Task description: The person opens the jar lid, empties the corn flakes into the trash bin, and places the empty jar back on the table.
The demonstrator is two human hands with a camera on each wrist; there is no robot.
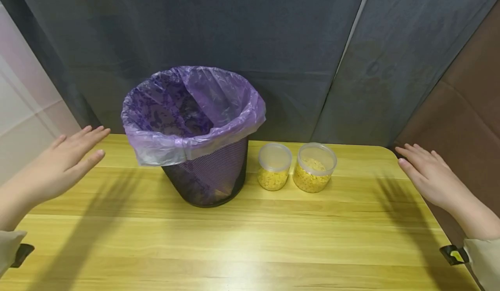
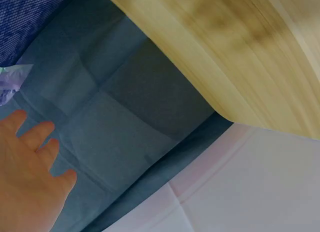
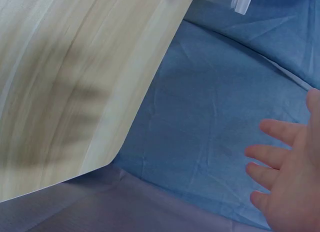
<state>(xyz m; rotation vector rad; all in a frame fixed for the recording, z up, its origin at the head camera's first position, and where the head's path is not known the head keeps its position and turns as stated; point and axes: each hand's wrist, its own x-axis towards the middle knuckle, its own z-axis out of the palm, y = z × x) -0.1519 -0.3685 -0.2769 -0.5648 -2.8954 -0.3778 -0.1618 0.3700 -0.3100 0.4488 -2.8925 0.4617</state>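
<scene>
My left hand (image 1: 64, 165) hovers over the left side of the table with fingers stretched out, holding nothing. Over the table's right edge my right hand (image 1: 433, 176) is raised the same way, also with nothing in it. Nearest the left hand stands a black mesh wastebasket (image 1: 207, 173), lined with a purple plastic bag (image 1: 156, 145) folded over its rim. To its right are two clear round jars, a narrower jar (image 1: 272, 169) and a wider jar (image 1: 315, 169), each partly filled with yellow flakes. Both wrist views show the hands (image 2: 30, 172) (image 3: 292, 167) with spread fingers.
The wooden table (image 1: 250, 243) has a rounded far right corner. Dark grey cloth (image 1: 293, 43) hangs behind it, with a white panel (image 1: 31, 91) on the left and brown cloth (image 1: 465, 91) on the right. Shadows of both arms fall across the tabletop.
</scene>
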